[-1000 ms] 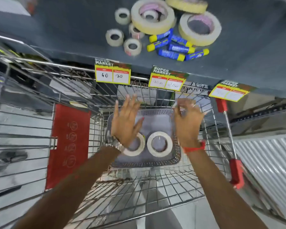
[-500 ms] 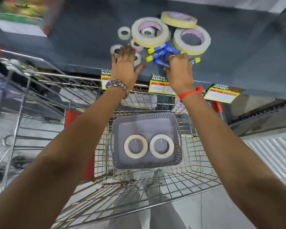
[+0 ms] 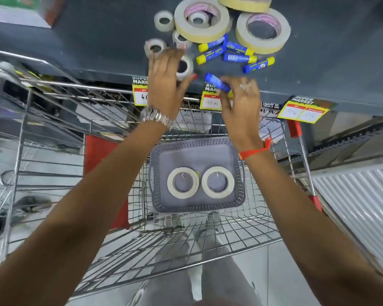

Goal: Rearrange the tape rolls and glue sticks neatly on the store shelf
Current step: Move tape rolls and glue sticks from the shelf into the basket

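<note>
While basket [image 3: 239, 149] holds two tape rolls [image 3: 182, 182], six glue sticks [image 3: 239, 57]

The shelf [image 3: 97, 40] looks like painted metal, dark grey and matt. The tape rolls [image 3: 201, 18] on it have a dull, papery cream finish, while the glue sticks [image 3: 239, 58] are glossy blue plastic with yellow caps. The trolley [image 3: 53, 100] is shiny bare wire with red plastic fittings. Inside it, the basket [image 3: 197, 149] is matt grey perforated plastic. The price tags [image 3: 303, 110] are glossy printed paper. A polished metal watch [image 3: 156, 117] sits on one wrist; a red cloth band [image 3: 252, 151] is on the other.
</note>
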The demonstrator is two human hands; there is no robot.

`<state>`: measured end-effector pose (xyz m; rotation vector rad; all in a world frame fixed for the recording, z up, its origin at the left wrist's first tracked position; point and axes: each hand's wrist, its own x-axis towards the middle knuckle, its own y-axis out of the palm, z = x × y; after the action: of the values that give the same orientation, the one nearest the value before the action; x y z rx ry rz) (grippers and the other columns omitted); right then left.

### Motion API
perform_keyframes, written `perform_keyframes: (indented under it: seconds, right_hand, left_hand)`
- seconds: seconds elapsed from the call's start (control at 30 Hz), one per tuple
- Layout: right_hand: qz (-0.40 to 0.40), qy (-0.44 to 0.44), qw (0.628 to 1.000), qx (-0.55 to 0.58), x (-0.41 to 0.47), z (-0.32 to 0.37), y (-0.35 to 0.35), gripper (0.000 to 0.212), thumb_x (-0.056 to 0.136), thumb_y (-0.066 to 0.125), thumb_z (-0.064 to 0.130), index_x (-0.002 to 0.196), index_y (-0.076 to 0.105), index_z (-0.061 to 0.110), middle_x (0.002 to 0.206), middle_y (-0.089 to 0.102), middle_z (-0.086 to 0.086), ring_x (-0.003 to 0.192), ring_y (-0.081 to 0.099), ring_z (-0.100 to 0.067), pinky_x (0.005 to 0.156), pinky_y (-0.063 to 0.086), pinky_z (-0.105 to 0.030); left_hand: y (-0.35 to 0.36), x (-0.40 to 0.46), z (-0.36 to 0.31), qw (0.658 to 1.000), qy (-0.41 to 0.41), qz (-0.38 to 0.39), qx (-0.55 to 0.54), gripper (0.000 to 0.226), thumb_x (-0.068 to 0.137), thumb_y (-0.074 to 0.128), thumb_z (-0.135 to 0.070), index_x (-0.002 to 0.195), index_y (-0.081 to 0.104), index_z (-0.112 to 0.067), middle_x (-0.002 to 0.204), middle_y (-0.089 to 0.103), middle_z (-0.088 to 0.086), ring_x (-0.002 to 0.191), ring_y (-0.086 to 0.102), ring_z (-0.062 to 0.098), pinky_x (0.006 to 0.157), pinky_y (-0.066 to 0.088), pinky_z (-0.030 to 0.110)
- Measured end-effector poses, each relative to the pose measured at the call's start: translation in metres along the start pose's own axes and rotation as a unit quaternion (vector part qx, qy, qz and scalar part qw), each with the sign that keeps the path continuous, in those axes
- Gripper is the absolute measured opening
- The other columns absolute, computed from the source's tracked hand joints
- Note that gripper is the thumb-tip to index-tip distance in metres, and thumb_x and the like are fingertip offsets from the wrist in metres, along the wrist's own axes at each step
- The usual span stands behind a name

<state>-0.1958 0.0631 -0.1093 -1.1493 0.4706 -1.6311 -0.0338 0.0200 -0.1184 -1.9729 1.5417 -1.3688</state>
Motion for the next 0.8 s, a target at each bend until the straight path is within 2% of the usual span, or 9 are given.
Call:
perform_keyframes:
  seconds: [0.07, 0.17, 0.3, 0.37, 0.43, 0.5, 0.63, 0.7, 0.8]
  right_hand:
    - [0.017, -0.008, 1.0, 0.017, -0.032, -0.006, 0.01, 0.021, 0.086, 0.057, 0.011, 0.106, 0.063, 0.006, 0.101, 0.067, -0.015, 0.092, 0.057, -0.035, 0.082, 0.038, -0.032]
    - [0.136, 0.01, 0.991, 0.004, -0.077, -0.03, 0.038, 0.026, 0.087, 0.059, 0.011, 0.112, 0.06, 0.004, 0.101, 0.065, -0.018, 0.094, 0.056, -0.036, 0.082, 0.043, -0.036]
    - [0.291, 0.038, 0.953, -0.072, -0.12, -0.065, 0.076, 0.025, 0.083, 0.059, -0.001, 0.108, 0.063, -0.002, 0.096, 0.067, -0.025, 0.091, 0.062, -0.04, 0.072, 0.054, -0.041]
    - [0.352, 0.081, 0.926, -0.107, -0.137, -0.083, 0.093, 0.022, 0.083, 0.055, -0.003, 0.104, 0.064, -0.001, 0.096, 0.067, -0.024, 0.093, 0.062, -0.039, 0.072, 0.053, -0.04]
    - [0.386, 0.11, 0.908, -0.117, -0.152, -0.1, 0.107, 0.022, 0.078, 0.054, -0.008, 0.097, 0.065, -0.002, 0.091, 0.067, -0.026, 0.09, 0.062, -0.041, 0.07, 0.054, -0.043]
    - [0.403, 0.135, 0.898, -0.117, -0.16, -0.114, 0.119, 0.026, 0.072, 0.055, -0.012, 0.094, 0.065, -0.005, 0.088, 0.066, -0.029, 0.087, 0.063, -0.043, 0.069, 0.054, -0.044]
    - [0.387, 0.16, 0.898, -0.136, -0.163, -0.128, 0.13, 0.036, 0.078, 0.046, -0.011, 0.11, 0.06, -0.001, 0.105, 0.065, -0.026, 0.101, 0.058, -0.041, 0.079, 0.05, -0.044]
    - [0.392, 0.16, 0.894, -0.149, -0.164, -0.132, 0.133, 0.039, 0.081, 0.044, -0.01, 0.116, 0.057, 0.0, 0.112, 0.063, -0.024, 0.108, 0.055, -0.039, 0.084, 0.049, -0.044]
    - [0.397, 0.154, 0.892, -0.151, -0.163, -0.132, 0.132, 0.044, 0.081, 0.042, -0.012, 0.122, 0.053, 0.0, 0.119, 0.059, -0.024, 0.113, 0.053, -0.038, 0.091, 0.046, -0.043]
  left_hand:
    - [-0.002, -0.039, -0.004, 0.998, 0.012, -0.024, -0.05, 0.038, 0.084, 0.062, -0.032, 0.112, 0.059, -0.007, 0.117, 0.063, 0.01, 0.118, 0.051, 0.022, 0.112, 0.017, 0.038]
    - [0.017, -0.107, 0.008, 0.998, -0.014, 0.059, -0.032, 0.038, 0.084, 0.059, -0.036, 0.112, 0.059, -0.01, 0.117, 0.064, 0.008, 0.115, 0.052, 0.019, 0.111, 0.023, 0.044]
    - [0.06, -0.18, 0.044, 0.961, -0.161, 0.219, 0.048, 0.048, 0.085, 0.057, -0.042, 0.122, 0.054, -0.011, 0.118, 0.063, 0.014, 0.113, 0.055, 0.032, 0.104, 0.028, 0.04]
    - [0.081, -0.201, 0.056, 0.931, -0.247, 0.265, 0.038, 0.053, 0.087, 0.054, -0.043, 0.127, 0.05, -0.009, 0.126, 0.058, 0.017, 0.116, 0.053, 0.034, 0.103, 0.033, 0.039]
    - [0.1, -0.214, 0.065, 0.91, -0.28, 0.305, 0.021, 0.051, 0.088, 0.055, -0.036, 0.129, 0.047, -0.007, 0.128, 0.056, 0.018, 0.117, 0.052, 0.034, 0.101, 0.039, 0.04]
    - [0.12, -0.218, 0.075, 0.898, -0.287, 0.334, 0.014, 0.048, 0.087, 0.059, -0.021, 0.131, 0.045, -0.006, 0.129, 0.055, 0.018, 0.119, 0.05, 0.034, 0.101, 0.037, 0.039]
    - [0.152, -0.215, 0.085, 0.9, -0.243, 0.362, -0.006, 0.048, 0.086, 0.057, -0.009, 0.132, 0.043, -0.006, 0.139, 0.047, 0.015, 0.128, 0.042, 0.032, 0.108, 0.03, 0.036]
    - [0.161, -0.215, 0.086, 0.896, -0.222, 0.385, 0.0, 0.052, 0.087, 0.057, -0.01, 0.136, 0.039, -0.008, 0.145, 0.04, 0.013, 0.134, 0.035, 0.03, 0.112, 0.023, 0.039]
    - [0.165, -0.221, 0.088, 0.872, -0.209, 0.439, 0.05, 0.063, 0.09, 0.055, -0.026, 0.144, 0.023, -0.018, 0.156, 0.017, 0.006, 0.143, 0.016, 0.028, 0.116, 0.009, 0.048]
